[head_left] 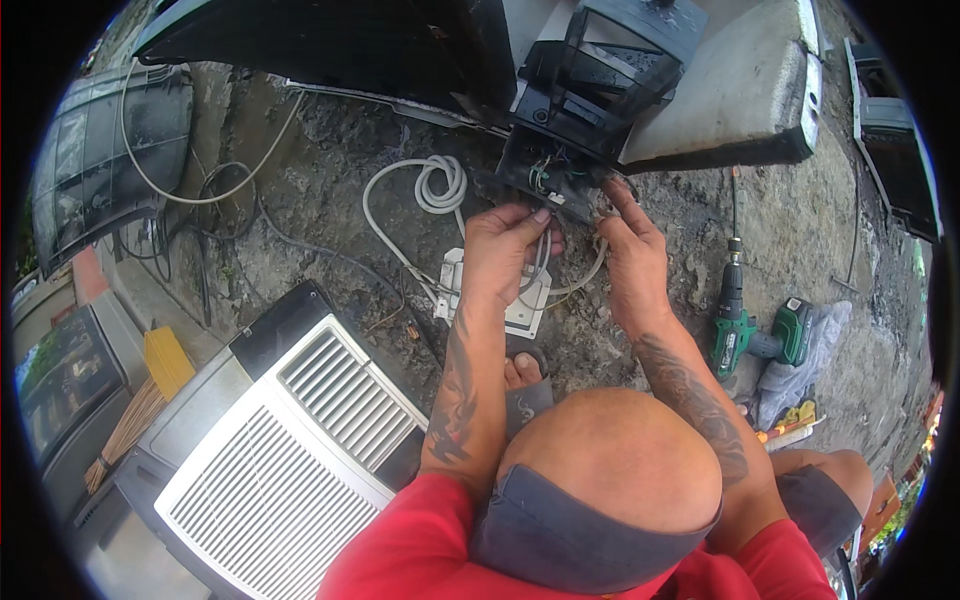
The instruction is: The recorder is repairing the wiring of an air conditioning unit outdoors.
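Observation:
An open black wiring box (pixel 520 160) hangs at the lower end of a dark appliance frame (pixel 610 60), with thin wires and a small white connector (pixel 556 198) inside. Just below it, my left hand (pixel 505 245) pinches grey cable (pixel 542 255). On the other side, my right hand (pixel 632 245) has its index finger up at the box's right edge, the other fingers curled by a pale cable; what they hold is unclear. A white plate (pixel 520 312) lies on the ground beneath my hands, near a looped white cord (pixel 440 182).
A white louvred panel (pixel 255 475) lies lower left. A green cordless drill (pixel 732 335) and a crumpled cloth (pixel 790 385) lie on the right. Large dark (pixel 330 45) and pale (pixel 720 115) casings stand at the top; a grey plastic part (pixel 100 150) is far left, among loose black cables (pixel 225 235).

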`<state>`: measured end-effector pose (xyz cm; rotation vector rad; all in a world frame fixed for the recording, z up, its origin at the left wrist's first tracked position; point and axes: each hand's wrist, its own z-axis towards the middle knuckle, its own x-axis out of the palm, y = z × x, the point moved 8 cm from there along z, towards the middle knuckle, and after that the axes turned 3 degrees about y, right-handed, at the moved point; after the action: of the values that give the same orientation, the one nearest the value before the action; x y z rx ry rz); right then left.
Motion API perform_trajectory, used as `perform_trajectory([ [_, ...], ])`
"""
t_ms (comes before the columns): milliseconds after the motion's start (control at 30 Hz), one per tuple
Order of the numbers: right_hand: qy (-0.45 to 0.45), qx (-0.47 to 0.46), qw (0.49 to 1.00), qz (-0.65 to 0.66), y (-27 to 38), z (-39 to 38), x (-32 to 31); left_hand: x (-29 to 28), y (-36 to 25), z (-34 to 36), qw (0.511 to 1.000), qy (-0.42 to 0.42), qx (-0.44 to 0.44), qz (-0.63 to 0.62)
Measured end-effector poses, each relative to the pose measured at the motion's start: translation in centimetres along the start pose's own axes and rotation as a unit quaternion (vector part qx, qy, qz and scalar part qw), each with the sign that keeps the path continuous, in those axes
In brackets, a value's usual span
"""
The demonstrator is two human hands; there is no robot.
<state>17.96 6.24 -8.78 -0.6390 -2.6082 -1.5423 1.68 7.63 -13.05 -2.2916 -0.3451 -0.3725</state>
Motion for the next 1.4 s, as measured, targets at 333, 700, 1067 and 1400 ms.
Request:
perform_trajectory([
  [333,-0.008,0.018,1.000,-0.013,0.2,-0.3,0.4,-0.6,0.7,0.1,0.974,-0.142,0.175,-0.025],
  [700,-0.015,0.005,1.000,-0.021,0.0,-0.1,-0.2,1.3,0.1,-2.9,0.941,-0.211,0.227,0.135],
  [1067,-0.002,0.009,1.000,-0.011,0.2,0.0,-0.3,1.1,-2.2,-2.8,0.872,-0.190,0.293,0.343],
  [1400,0.013,0.089,0.958,-0.272,1.3,0.8,0.3,0.0,-1.1,-1.7,0.952,-0.137,0.231,0.145],
])
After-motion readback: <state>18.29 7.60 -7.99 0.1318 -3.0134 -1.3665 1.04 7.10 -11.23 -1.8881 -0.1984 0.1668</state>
